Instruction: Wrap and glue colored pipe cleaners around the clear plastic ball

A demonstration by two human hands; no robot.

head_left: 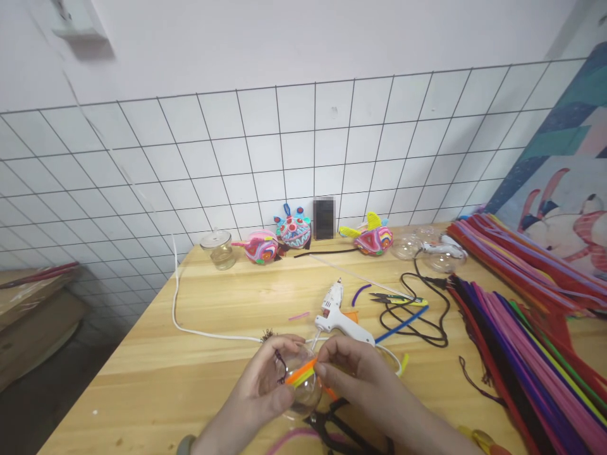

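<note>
My left hand (260,379) is wrapped round the side of a clear plastic ball (308,404), with a dark tasselled cord (281,361) by its fingers. Short orange and yellow pipe cleaner pieces (302,374) lie side by side across the ball. The fingers of my right hand (353,370) pinch their right end, while my left thumb is close to the other end. Just beyond my hands, a white hot glue gun (344,319) rests on the table. Black-handled scissors (332,430) lie below my right hand, partly hidden by it.
Bundles of coloured pipe cleaners (516,341) cover the table's right side. Thread snips (401,299) and a black cable (443,341) lie nearer the middle. Decorated balls (294,230), a glass jar (222,256) and clear balls (443,259) stand along the tiled wall. A white cord (175,297) crosses the left edge.
</note>
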